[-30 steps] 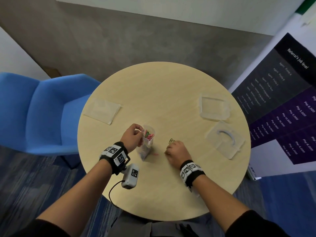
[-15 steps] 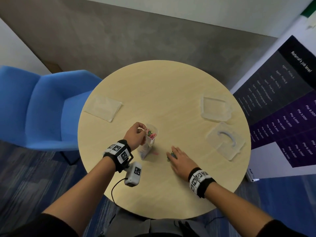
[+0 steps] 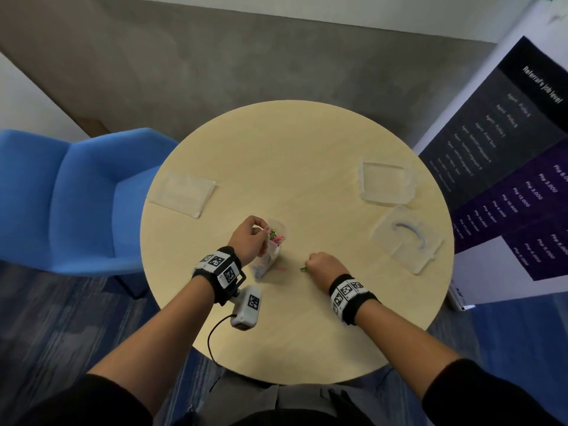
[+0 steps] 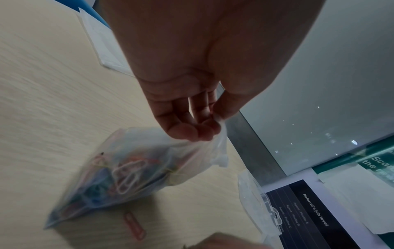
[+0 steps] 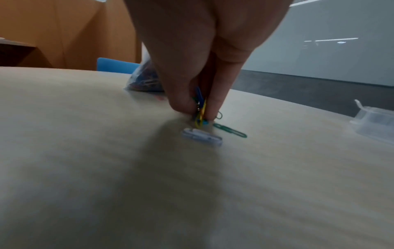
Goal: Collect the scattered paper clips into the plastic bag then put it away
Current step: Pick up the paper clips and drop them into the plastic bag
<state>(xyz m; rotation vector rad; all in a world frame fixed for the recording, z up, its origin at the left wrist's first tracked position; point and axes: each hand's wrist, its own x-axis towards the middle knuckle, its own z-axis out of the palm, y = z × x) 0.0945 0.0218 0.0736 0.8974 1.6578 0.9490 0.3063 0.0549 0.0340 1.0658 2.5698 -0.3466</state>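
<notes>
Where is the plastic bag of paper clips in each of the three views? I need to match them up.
Head: the plastic bag stands centre-left on the table, its mouth pinched by the left hand.
Left wrist: lower left, hanging from the fingers onto the table.
Right wrist: mostly hidden behind the right hand; one corner shows at upper centre.
Shared landmark: the clear plastic box.

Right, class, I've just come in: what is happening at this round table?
A person is gathering paper clips. The left hand pinches a plastic bag of clips open. The right hand pinches a few clips against the table. A green clip, a white clip and a red clip still lie loose.
</notes>
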